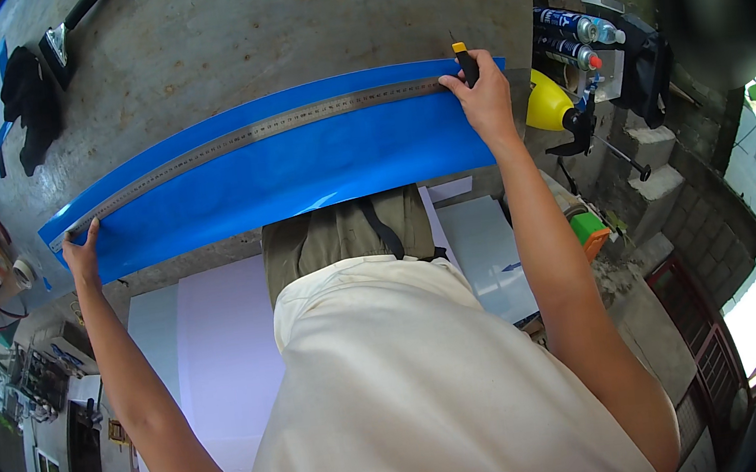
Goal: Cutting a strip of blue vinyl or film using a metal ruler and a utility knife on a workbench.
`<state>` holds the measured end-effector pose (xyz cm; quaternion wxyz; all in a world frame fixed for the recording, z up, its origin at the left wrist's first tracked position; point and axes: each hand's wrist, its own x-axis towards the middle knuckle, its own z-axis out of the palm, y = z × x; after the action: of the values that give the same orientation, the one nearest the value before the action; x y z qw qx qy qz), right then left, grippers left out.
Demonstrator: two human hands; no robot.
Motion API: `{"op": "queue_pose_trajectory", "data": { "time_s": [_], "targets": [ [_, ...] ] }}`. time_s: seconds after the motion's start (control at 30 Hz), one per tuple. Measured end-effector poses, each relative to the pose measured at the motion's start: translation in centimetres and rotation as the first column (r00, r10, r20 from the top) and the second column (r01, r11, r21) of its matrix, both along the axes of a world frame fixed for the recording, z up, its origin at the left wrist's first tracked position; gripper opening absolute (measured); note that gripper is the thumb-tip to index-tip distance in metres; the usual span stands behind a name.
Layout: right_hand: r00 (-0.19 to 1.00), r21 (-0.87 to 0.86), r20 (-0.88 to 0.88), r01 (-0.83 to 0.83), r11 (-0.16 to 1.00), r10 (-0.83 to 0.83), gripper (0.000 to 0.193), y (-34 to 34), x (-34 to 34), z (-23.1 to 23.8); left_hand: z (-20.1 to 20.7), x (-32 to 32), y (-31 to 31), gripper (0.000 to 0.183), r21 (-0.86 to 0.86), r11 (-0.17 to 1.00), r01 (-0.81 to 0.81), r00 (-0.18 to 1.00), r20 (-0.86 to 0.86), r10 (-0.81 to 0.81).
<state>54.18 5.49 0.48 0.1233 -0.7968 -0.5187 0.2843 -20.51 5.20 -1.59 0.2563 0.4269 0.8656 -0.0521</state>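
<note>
Work looks early, approx at the start of a cut: the ruler (255, 135) is laid lengthwise along the blue sheet (295, 166), near its far edge, and the knife (466, 63) sits at the ruler's right end; no cut line or split shows in the sheet, so as far as I can judge the whole length is left to do. Left hand (82, 254) is spread w/ fingertips pressing the ruler's left end down at the sheet's left corner, holding nothing. Right hand (482, 98) is closed round the knife, black body w/ yellow tip, at the sheet's right end; the blade itself is too small to make out. Sheet is glossy, plain blue, one long strip lying flat on the grey bench (262, 35), its near edge overhanging the bench edge a bit toward the person. Ruler is long steel, reaching almost end to end of the sheet. Beyond the sheet's left end: a black glove (29, 103). Off its right end: spray cans (572, 37) and a yellow bottle (547, 105). Below the sheet, at floor level, white boards (215, 357).
</note>
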Motion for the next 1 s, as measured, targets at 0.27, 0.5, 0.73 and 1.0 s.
{"op": "queue_pose_trajectory", "data": {
  "time_s": [0.27, 0.5, 0.73, 1.0],
  "targets": [
    [0.997, -0.080, -0.048, 0.061, 0.995, -0.065, 0.046, 0.2, 0.0, 0.2, -0.5, -1.7, -0.4, 0.102, 0.001, 1.000, -0.028, 1.000, -0.001, 0.028],
    [0.997, -0.104, -0.045, 0.062, 0.993, -0.067, 0.043, 0.1, 0.4, 0.2, -0.8, -1.8, -0.2, 0.104, -0.027, 0.999, -0.020, 1.000, 0.010, 0.020],
    [0.998, -0.098, -0.061, 0.014, 0.995, -0.020, 0.044, 0.9, -0.1, 0.4, 0.9, -0.8, 0.4, 0.104, -0.031, 0.998, -0.057, 0.998, 0.028, 0.058],
    [0.971, -0.005, -0.093, -0.221, 0.975, 0.220, 0.039, 3.3, -7.1, 3.6, 1.2, 5.6, -0.6, 0.113, 0.030, 0.985, -0.171, 0.974, -0.149, 0.173]
  ]
}}
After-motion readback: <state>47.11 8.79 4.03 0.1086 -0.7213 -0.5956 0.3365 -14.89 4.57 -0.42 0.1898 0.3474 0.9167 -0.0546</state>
